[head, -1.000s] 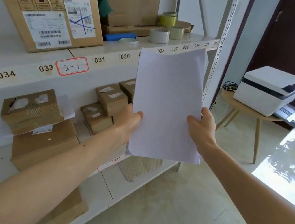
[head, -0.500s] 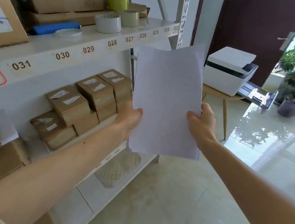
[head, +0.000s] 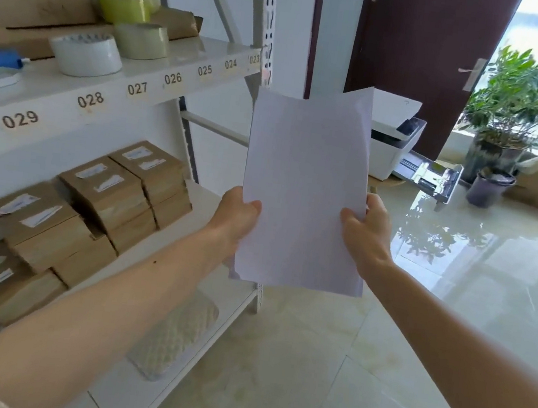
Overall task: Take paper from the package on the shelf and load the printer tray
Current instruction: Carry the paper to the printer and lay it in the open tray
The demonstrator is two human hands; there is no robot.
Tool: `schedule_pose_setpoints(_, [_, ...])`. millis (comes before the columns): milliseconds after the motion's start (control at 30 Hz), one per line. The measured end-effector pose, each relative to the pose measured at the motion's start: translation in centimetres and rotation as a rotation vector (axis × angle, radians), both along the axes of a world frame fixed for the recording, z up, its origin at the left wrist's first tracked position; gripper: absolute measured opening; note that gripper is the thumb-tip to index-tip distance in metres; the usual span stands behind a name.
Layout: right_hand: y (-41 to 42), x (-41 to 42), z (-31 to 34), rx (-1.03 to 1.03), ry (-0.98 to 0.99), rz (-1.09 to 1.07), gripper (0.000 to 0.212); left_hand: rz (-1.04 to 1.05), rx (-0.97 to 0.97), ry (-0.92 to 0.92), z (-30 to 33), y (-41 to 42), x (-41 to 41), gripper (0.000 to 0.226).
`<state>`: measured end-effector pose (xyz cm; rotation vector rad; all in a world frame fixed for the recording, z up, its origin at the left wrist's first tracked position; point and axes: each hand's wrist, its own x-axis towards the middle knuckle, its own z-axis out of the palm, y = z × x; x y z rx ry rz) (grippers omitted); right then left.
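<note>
We hold the paper [head: 304, 188] upright in mid-air, both hands grasping it: left hand [head: 236, 218] pinches the lower left edge, thumb on the front; right hand [head: 365, 233] pinches the lower right edge, thumb on the front. Stack is in front of us, just right of the shelf [head: 176, 63]. Far behind the paper, partly hidden by it, the white printer [head: 396, 138] with its tray [head: 432, 178] pulled out to the right. Left on the shelf: tape rolls [head: 86, 53], brown boxes [head: 103, 194] on the lower level. Far right a plant [head: 517, 100] by the dark door [head: 420, 52]. Glossy tile floor [head: 454, 299] below.
</note>
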<state>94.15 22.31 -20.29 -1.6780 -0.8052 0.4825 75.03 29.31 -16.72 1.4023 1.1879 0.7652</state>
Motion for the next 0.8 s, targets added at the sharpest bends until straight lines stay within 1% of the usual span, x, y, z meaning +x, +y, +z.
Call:
schedule_pose_setpoints(133, [1.8,3.3,0.4,0.013,-0.004,-0.036,0.022,-0.033,0.003,0.001,0.3,2.3,3.9,0.026])
schedule_pose_setpoints(267, [4.0,6.6,0.8,0.03,0.009,-0.079,0.024,-0.067,0.014,0.034,0.9,5.4,7.5,0.033])
schedule_pose_setpoints(367, [5.8,8.9,1.2,0.039,0.007,-0.107,0.026,-0.118,0.029,0.045,1.4,7.9,10.0,0.031])
schedule_pose_setpoints(500, [8.1,11.8,1.5,0.053,0.002,-0.161,0.024,-0.168,0.039,0.051,1.6,11.0,13.2,0.033])
schedule_pose_setpoints(600, [9.7,13.9,1.5,0.061,0.009,-0.175,0.021,-0.189,0.044,0.064,1.6,13.1,15.5,0.031])
schedule_pose_setpoints(733, [11.7,17.2,1.2,0.051,0.009,-0.184,0.022,-0.189,0.041,0.015,1.3,15.5,19.0,0.024])
schedule_pose_setpoints(800, [12.5,19.0,1.1,0.044,0.003,-0.188,0.021,-0.196,0.04,0.005,1.1,16.3,20.9,0.024])
